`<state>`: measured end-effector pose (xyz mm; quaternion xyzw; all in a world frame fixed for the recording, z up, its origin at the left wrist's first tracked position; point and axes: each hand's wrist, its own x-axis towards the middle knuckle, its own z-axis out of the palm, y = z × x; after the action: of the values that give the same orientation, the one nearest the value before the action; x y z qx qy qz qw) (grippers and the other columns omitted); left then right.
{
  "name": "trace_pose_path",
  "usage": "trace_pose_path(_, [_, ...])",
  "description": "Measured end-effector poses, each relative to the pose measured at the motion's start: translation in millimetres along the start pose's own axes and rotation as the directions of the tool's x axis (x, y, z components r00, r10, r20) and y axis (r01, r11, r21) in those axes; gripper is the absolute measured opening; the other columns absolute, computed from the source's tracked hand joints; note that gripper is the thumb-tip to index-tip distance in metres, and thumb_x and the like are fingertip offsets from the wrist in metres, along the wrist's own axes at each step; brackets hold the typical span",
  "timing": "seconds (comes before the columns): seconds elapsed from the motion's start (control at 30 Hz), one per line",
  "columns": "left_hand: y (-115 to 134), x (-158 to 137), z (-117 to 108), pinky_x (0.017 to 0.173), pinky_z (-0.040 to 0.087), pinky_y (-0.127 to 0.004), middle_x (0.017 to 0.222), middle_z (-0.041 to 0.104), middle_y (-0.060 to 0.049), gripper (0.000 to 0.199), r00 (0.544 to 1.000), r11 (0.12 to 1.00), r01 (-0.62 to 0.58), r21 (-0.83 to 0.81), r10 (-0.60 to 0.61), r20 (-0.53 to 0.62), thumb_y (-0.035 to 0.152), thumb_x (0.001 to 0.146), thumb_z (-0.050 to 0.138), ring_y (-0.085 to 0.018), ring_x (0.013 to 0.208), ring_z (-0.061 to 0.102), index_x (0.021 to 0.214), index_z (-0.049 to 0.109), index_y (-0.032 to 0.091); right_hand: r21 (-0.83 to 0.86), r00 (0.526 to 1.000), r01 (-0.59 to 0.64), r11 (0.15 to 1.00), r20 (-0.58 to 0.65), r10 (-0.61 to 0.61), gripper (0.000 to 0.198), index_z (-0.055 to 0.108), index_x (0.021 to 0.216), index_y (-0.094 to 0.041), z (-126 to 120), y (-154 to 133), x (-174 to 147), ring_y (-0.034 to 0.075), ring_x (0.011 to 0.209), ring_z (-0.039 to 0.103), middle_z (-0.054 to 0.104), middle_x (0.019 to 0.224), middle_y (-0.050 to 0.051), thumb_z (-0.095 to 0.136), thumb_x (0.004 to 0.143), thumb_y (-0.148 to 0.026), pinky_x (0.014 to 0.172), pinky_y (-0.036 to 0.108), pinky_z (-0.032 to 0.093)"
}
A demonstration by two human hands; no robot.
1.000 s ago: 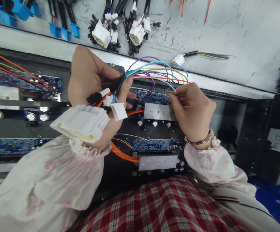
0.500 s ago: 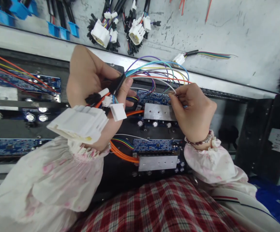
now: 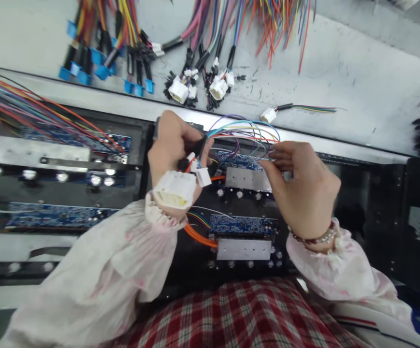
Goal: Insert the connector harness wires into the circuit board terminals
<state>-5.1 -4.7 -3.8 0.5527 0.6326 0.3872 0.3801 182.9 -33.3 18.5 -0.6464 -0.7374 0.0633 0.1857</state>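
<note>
Head view shows the left hand (image 3: 173, 152) closed round a wire harness (image 3: 203, 143), its white connector (image 3: 175, 188) unmated just below that grip, its wires (image 3: 217, 129) fanned toward the right hand (image 3: 300, 186), whose pinch is unclear, as is any joint to the circuit board (image 3: 240, 160) between them.

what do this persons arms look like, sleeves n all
Ungloved. The left sleeve and right sleeve are loose, whitish fabric with faint pink patches, gathered into ruffled cuffs. A reddish-brown and silvery bracelet circles the right wrist.
</note>
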Motion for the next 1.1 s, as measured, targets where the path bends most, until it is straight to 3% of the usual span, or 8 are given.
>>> trace_pose_path(0.13, [4.2, -6.1, -9.0, 0.069, 0.054, -0.041, 0.095, 0.060, -0.007, 0.019, 0.986, 0.935, -0.163, 0.315, 0.166, 0.016, 0.013, 0.084, 0.062, -0.025, 0.083, 0.062, 0.084, 0.045, 0.023, -0.136, 0.982, 0.168, 0.976, 0.104, -0.155, 0.047, 0.051, 0.135, -0.016, 19.5, -35.3, 24.3, 0.037, 0.124, 0.047, 0.057, 0.129, 0.018, 0.060, 0.089, -0.025, 0.105, 0.058, 0.035])
trace_pose_path(0.27, [1.9, -20.1, -44.0, 0.080, 0.053, -0.053, 0.106, 0.059, -0.016, 0.013, 0.952, 0.725, -0.306, 0.617, 0.236, 0.195, 0.008, 0.085, 0.055, -0.036, 0.100, 0.058, 0.093, 0.054, 0.017, -0.195, 0.947, 0.258, 0.946, 0.246, -0.207, 0.045, 0.049, 0.140, -0.014, 53.5, -49.7, 38.4, 0.030, 0.107, 0.050, 0.061, 0.114, 0.017, 0.037, 0.097, -0.017, 0.098, 0.052, 0.038])
trace_pose_path(0.4, [-6.6, -43.6, -77.8, 0.110, 0.043, -0.052, 0.133, 0.055, -0.014, 0.036, 0.878, 0.778, -0.440, 0.449, 0.266, 0.399, 0.003, 0.088, 0.049, -0.029, 0.130, 0.047, 0.122, 0.053, 0.016, -0.225, 0.943, 0.250, 0.942, 0.275, -0.185, 0.048, 0.049, 0.141, -0.010, 62.9, -46.7, 38.9, 0.032, 0.100, 0.048, 0.058, 0.111, 0.019, 0.035, 0.096, -0.018, 0.086, 0.049, 0.039])
trace_pose_path(0.5, [-13.1, -57.0, -72.5, 0.120, 0.032, -0.053, 0.148, 0.046, -0.013, 0.048, 0.813, 0.802, -0.489, 0.343, 0.276, 0.514, 0.005, 0.090, 0.048, -0.025, 0.142, 0.037, 0.136, 0.046, 0.016, -0.209, 0.950, 0.232, 0.950, 0.260, -0.175, 0.051, 0.048, 0.141, -0.010, 61.3, -45.4, 39.9, 0.033, 0.101, 0.047, 0.058, 0.111, 0.019, 0.039, 0.092, -0.018, 0.085, 0.048, 0.037])
trace_pose_path(0.67, [-23.3, -55.6, -40.1, 0.120, 0.034, -0.051, 0.145, 0.050, -0.020, 0.047, 0.845, 0.630, -0.528, 0.569, 0.322, 0.428, 0.000, 0.091, 0.036, -0.029, 0.140, 0.043, 0.135, 0.052, 0.003, -0.228, 0.962, 0.214, 0.950, 0.218, -0.165, 0.052, 0.049, 0.140, -0.006, 64.9, -47.3, 42.5, 0.033, 0.100, 0.046, 0.058, 0.112, 0.020, 0.039, 0.092, -0.024, 0.084, 0.047, 0.037])
trace_pose_path(0.83, [-27.0, -55.5, -41.3, 0.119, 0.036, -0.047, 0.150, 0.041, -0.022, 0.049, 0.777, 0.437, -0.629, 0.643, 0.328, 0.537, 0.005, 0.095, 0.033, -0.033, 0.140, 0.041, 0.141, 0.049, -0.001, -0.220, 0.958, 0.247, 0.944, 0.203, -0.204, 0.046, 0.053, 0.135, -0.009, 65.7, -49.0, 35.5, 0.031, 0.100, 0.047, 0.060, 0.111, 0.018, 0.039, 0.094, -0.025, 0.087, 0.046, 0.038])
trace_pose_path(0.97, [-30.8, -56.6, -54.6, 0.120, 0.034, -0.045, 0.152, 0.037, -0.022, 0.050, 0.772, 0.405, -0.635, 0.658, 0.309, 0.555, 0.006, 0.095, 0.033, -0.033, 0.141, 0.039, 0.143, 0.047, -0.001, -0.175, 0.940, 0.305, 0.936, 0.217, -0.265, 0.042, 0.058, 0.130, -0.010, 45.9, -51.0, 49.5, 0.030, 0.103, 0.050, 0.060, 0.116, 0.018, 0.042, 0.097, -0.030, 0.088, 0.046, 0.042])
trace_pose_path(1.1, [-35.8, -54.4, -61.8, 0.120, 0.033, -0.047, 0.154, 0.033, -0.023, 0.053, 0.776, 0.431, -0.630, 0.646, 0.325, 0.540, 0.004, 0.093, 0.036, -0.033, 0.143, 0.036, 0.146, 0.042, 0.001, -0.188, 0.936, 0.351, 0.917, 0.108, -0.336, 0.029, 0.066, 0.114, -0.012, 41.0, -60.3, 117.2, 0.029, 0.101, 0.057, 0.064, 0.107, 0.017, 0.049, 0.094, -0.025, 0.087, 0.047, 0.046])
